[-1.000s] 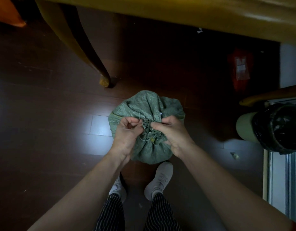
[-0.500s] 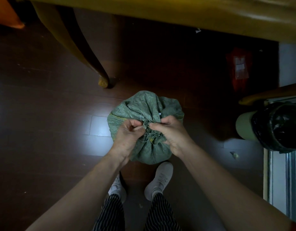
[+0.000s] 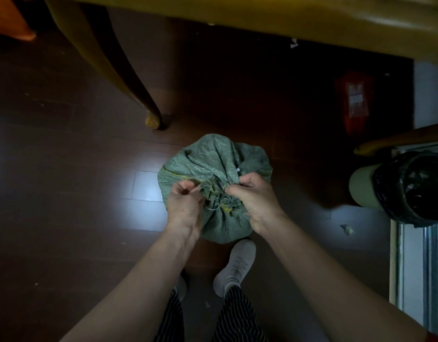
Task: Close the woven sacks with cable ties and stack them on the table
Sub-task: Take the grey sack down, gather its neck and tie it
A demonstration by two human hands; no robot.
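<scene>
A full green woven sack (image 3: 208, 159) stands on the dark wood floor just in front of my feet. Its mouth is gathered into a bunched neck (image 3: 219, 197) between my hands. My left hand (image 3: 184, 206) pinches a thin pale cable tie strand at the left of the neck. My right hand (image 3: 253, 198) grips the gathered fabric on the right side, and a small white tie end (image 3: 238, 170) shows just above its fingers. The yellow table's edge (image 3: 287, 18) runs across the top of the view.
A curved yellow table leg (image 3: 129, 77) comes down to the floor behind the sack on the left. A green bin with a black liner (image 3: 405, 188) stands at the right, beside a glass door frame. A red packet (image 3: 353, 102) lies under the table.
My hands have drawn slightly apart at the sack's neck, the left one shifting left with the tie strand. The sack has stayed in place.
</scene>
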